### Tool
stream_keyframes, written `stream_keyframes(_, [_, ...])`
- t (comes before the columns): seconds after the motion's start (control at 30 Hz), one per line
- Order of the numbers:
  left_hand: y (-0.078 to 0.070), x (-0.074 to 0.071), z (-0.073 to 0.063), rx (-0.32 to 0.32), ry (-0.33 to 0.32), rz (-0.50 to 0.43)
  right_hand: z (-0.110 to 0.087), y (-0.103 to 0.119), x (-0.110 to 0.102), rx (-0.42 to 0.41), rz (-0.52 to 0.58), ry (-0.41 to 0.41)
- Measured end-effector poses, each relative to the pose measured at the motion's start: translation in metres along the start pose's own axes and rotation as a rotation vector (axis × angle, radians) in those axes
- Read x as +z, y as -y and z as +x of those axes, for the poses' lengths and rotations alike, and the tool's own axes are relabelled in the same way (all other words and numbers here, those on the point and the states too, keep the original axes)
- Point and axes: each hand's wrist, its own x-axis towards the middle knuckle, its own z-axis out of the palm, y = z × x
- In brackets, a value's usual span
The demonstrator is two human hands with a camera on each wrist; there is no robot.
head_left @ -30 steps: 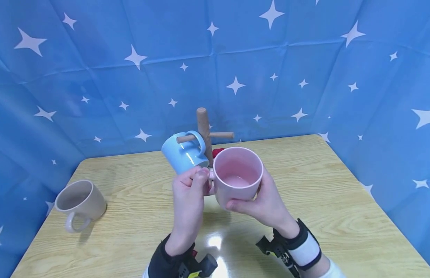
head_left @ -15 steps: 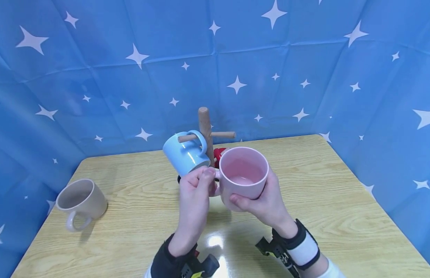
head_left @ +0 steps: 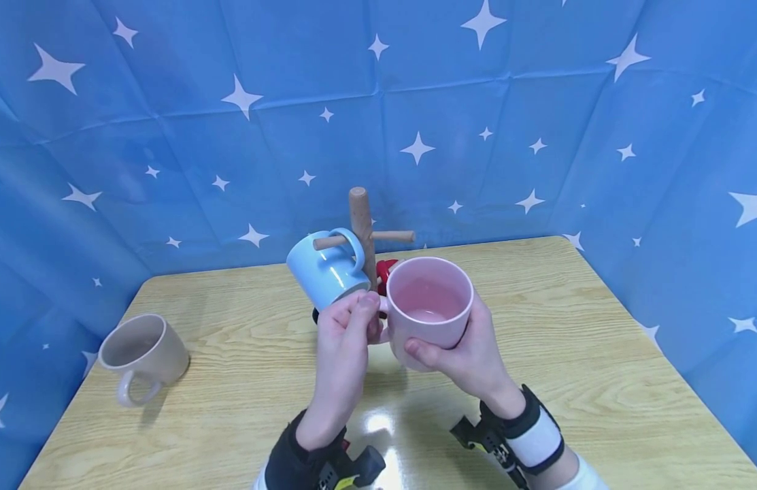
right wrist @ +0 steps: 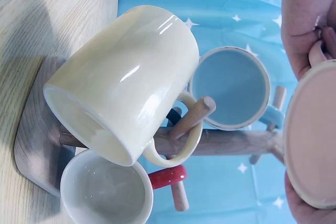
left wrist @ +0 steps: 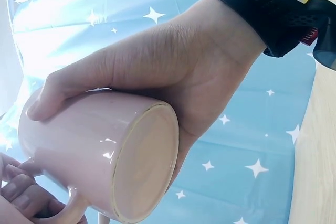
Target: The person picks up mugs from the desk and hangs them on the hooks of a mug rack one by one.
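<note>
Both hands hold a pink mug (head_left: 428, 299) above the table, mouth up, just in front of a wooden mug tree (head_left: 360, 218). My left hand (head_left: 354, 327) pinches the mug's handle from the left. My right hand (head_left: 460, 354) wraps round the mug's body, thumb on the near side. The left wrist view shows the pink mug's (left wrist: 79, 140) base with the right hand (left wrist: 173, 61) round it. In the right wrist view the pink mug (right wrist: 315, 140) is at the right edge, with the left hand (right wrist: 307, 19) on its handle.
A blue mug (head_left: 326, 272) hangs on the tree's left peg. The right wrist view shows a yellow mug (right wrist: 126, 77) and a white mug with a red handle (right wrist: 105, 192) lower on the tree. A beige mug (head_left: 142, 354) stands upright at the wooden table's (head_left: 598, 340) left side.
The pink mug and both hands have shifted slightly right and toward the mug tree. Both hands keep the same hold.
</note>
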Motion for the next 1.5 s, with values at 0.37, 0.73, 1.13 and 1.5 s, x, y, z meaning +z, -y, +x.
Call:
stream_keyframes(0.37, [0.000, -0.004, 0.004, 0.044, 0.055, 0.070, 0.002, 0.001, -0.001, 0.015, -0.006, -0.002])
stream_keyframes(0.73, [0.005, -0.008, 0.004, 0.325, -0.069, 0.294, 0.002, 0.003, -0.008, 0.061, 0.082, -0.092])
stream_keyframes(1.13, [-0.003, -0.023, 0.025, 0.692, -0.209, 0.377, 0.005, 0.009, -0.015, 0.182, 0.167, -0.194])
stream_keyframes(1.5, [-0.018, -0.038, 0.057, 0.591, -0.214, 0.489, 0.009, 0.008, -0.018, 0.257, 0.244, -0.192])
